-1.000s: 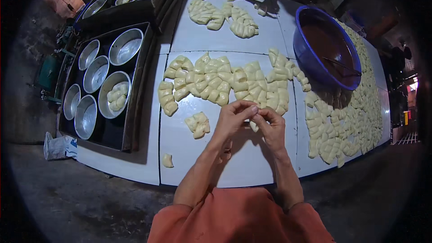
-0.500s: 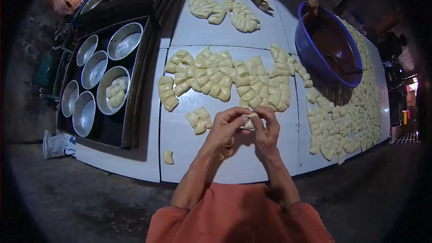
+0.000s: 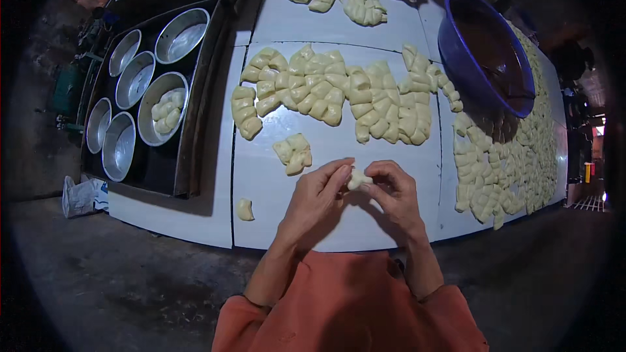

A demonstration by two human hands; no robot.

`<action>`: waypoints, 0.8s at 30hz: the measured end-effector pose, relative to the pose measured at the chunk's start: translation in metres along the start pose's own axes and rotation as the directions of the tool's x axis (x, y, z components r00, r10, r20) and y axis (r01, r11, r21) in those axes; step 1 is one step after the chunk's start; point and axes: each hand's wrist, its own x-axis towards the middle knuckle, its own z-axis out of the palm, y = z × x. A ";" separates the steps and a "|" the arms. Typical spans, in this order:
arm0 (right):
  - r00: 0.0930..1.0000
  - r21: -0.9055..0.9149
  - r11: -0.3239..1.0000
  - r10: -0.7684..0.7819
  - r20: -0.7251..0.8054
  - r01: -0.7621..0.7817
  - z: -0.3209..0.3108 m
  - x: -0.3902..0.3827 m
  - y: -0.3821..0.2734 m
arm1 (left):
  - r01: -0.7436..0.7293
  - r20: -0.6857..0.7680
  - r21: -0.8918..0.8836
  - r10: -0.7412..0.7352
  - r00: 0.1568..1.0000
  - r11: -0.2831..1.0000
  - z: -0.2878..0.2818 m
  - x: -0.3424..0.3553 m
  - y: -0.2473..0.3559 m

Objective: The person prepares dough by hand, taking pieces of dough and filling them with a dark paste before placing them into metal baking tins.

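Between my two hands, above the table's near part, is a small pale piece of dough [image 3: 358, 180]. My left hand [image 3: 317, 194] pinches its left side with thumb and forefinger. From the right, the curled fingers and thumb of my right hand [image 3: 395, 197] grip the same piece. Just beyond to the left lies a small cluster of dough pieces [image 3: 293, 154]. A single dough piece [image 3: 244, 210] rests near the table's front edge. Farther back, a wide patch of joined dough pieces [image 3: 306, 85] spreads over the white tabletop [image 3: 267, 186].
At left, a dark tray [image 3: 171, 173] holds several round metal pans; one pan [image 3: 145, 124] contains dough pieces. A blue basin [image 3: 450, 45] of brown filling stands at the right, beside a large sheet of dough pieces [image 3: 502, 169]. More dough [image 3: 362, 6] lies at the back.
The dough piece between my fingers has opened out and shows more, with my hands slightly farther apart. The view has shifted, and the other person's hand at the back has mostly left it.
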 end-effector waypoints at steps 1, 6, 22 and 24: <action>0.968 0.164 0.957 0.224 0.113 -0.241 -0.006 -0.001 -0.002 | -0.088 -0.086 0.145 0.101 0.991 0.985 -0.006 -0.009 -0.004; 0.825 -0.050 0.889 0.441 0.352 -0.454 -0.021 -0.003 0.016 | -0.097 -0.186 0.504 0.218 0.958 0.858 -0.046 -0.039 -0.025; 0.963 -0.224 0.946 0.257 0.082 -0.233 0.038 -0.024 0.009 | -0.395 0.293 0.814 0.286 0.912 0.426 -0.022 0.031 -0.027; 0.967 -0.251 0.947 0.233 0.103 -0.201 0.032 -0.021 0.009 | -0.385 0.295 0.780 0.253 0.921 0.493 -0.022 0.029 -0.014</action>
